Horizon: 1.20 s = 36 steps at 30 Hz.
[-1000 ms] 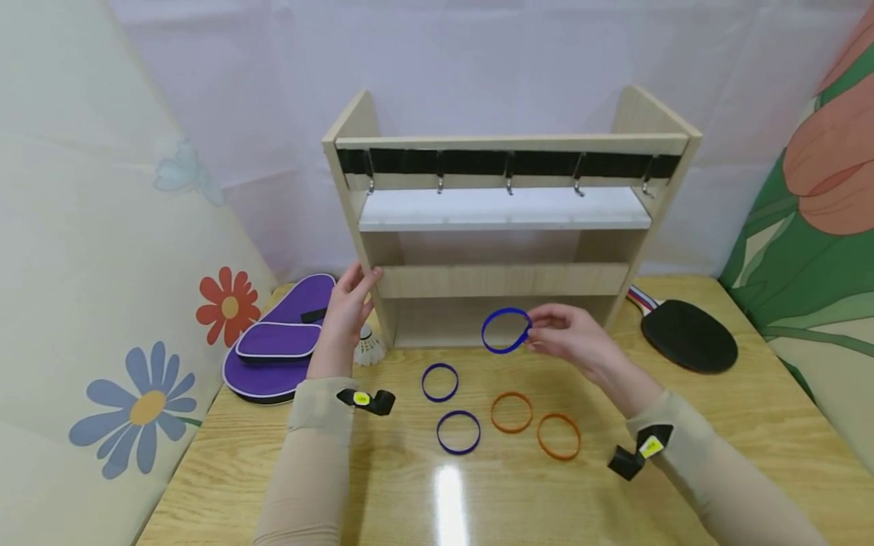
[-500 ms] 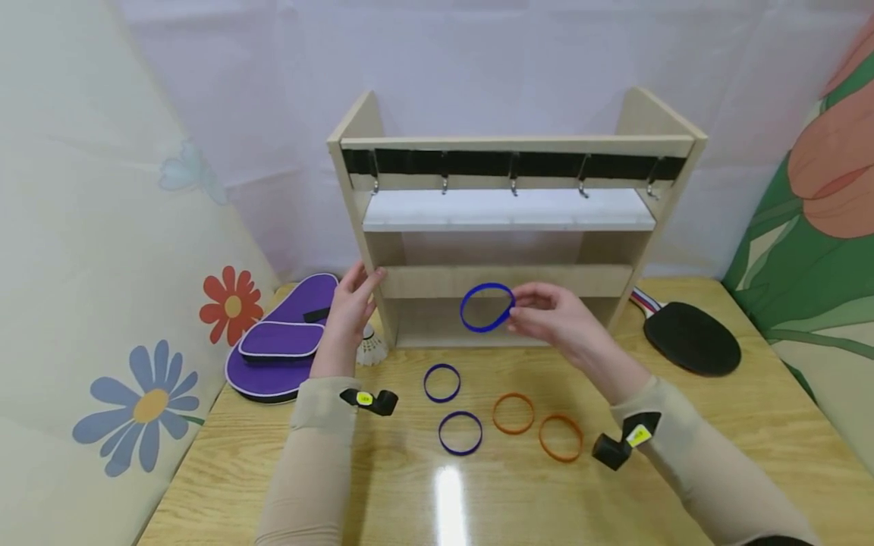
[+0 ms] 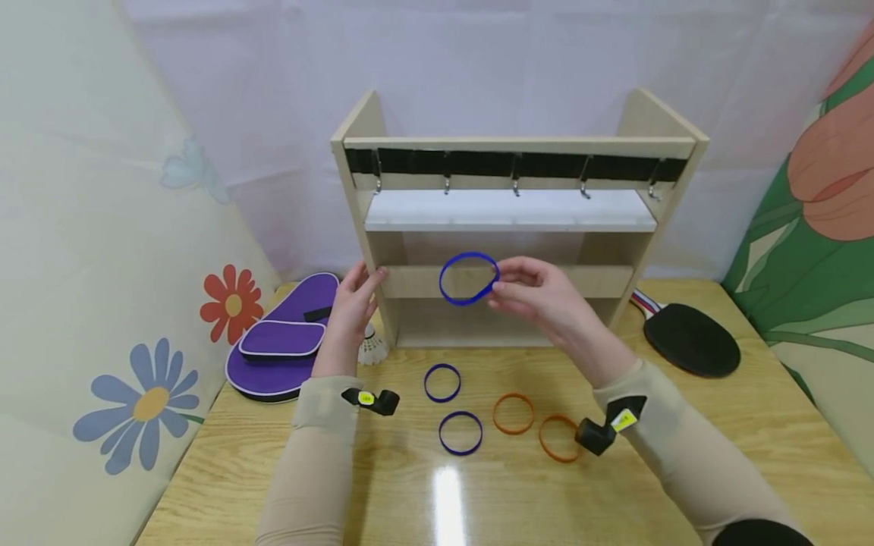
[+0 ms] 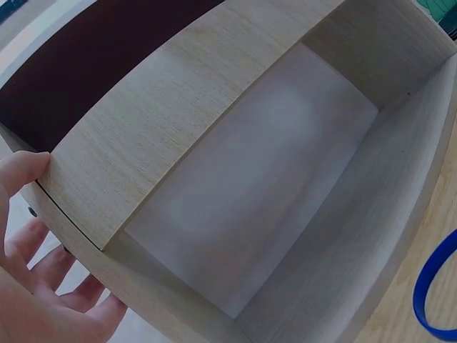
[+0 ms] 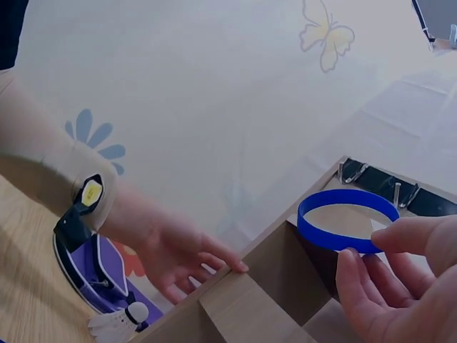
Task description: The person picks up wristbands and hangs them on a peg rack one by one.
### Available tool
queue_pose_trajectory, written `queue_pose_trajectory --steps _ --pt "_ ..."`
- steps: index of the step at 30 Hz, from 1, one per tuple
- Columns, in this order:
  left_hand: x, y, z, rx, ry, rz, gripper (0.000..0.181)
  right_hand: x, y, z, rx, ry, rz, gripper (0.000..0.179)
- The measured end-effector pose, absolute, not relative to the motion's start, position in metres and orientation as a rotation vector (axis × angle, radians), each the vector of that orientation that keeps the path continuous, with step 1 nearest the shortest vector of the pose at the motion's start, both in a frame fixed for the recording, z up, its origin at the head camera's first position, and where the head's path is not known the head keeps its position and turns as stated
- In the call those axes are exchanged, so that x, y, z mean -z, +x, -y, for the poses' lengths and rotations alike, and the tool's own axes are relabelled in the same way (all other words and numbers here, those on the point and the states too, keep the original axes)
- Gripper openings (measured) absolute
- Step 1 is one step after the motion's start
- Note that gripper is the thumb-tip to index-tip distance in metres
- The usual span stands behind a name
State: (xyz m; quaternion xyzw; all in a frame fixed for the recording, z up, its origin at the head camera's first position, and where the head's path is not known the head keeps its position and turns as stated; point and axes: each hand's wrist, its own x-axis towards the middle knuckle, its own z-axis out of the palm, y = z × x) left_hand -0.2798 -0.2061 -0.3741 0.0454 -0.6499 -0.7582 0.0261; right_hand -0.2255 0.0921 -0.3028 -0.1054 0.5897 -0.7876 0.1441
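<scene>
My right hand [image 3: 539,296] pinches a blue wristband [image 3: 442,280] by its right side, thumb against fingers, in front of the wooden shelf's [image 3: 437,282] lower board. The right wrist view shows the blue band tilted nearly flat, held at its near edge. My left hand [image 3: 350,311] holds the shelf's left side panel, its thumb on the front edge and its fingers along the outer face, as the left wrist view also shows. Along the shelf's top, a black strip bears several metal hooks [image 3: 516,186] with nothing hanging on them.
Two blue wristbands [image 3: 460,454] and two orange wristbands [image 3: 514,434] lie on the wooden table [image 3: 382,485]. A purple racket case [image 3: 273,375] and a shuttlecock [image 3: 371,349] are at the left. A black table tennis paddle [image 3: 692,340] lies to the shelf's right.
My right hand has risen and moved left with the blue wristband, from just above the table to before the shelf's lower board. My left hand keeps its hold on the side panel.
</scene>
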Motion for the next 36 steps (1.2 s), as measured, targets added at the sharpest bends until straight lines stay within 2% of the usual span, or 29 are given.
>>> queue_pose_trajectory --steps 4,15,18,23,36 --pt "0.375 -0.28 0.206 2.35 0.132 1.997 0.061 0.295 -0.225 -0.086 2.283 -0.318 -1.696 0.023" --pt "0.375 -0.281 0.206 2.353 0.151 2.002 0.061 0.278 -0.225 -0.066 2.332 -0.388 -1.658 0.022" --pt "0.375 -0.281 0.206 2.357 0.149 1.998 0.061 0.274 -0.225 -0.061 2.342 -0.39 -1.648 0.026" --pt "0.374 -0.28 0.205 2.355 0.152 2.0 0.062 0.269 -0.228 -0.053 2.356 -0.387 -1.647 0.044" --pt "0.373 -0.278 0.204 2.346 0.159 2.008 0.062 0.258 -0.236 -0.03 2.378 -0.354 -1.678 0.042"
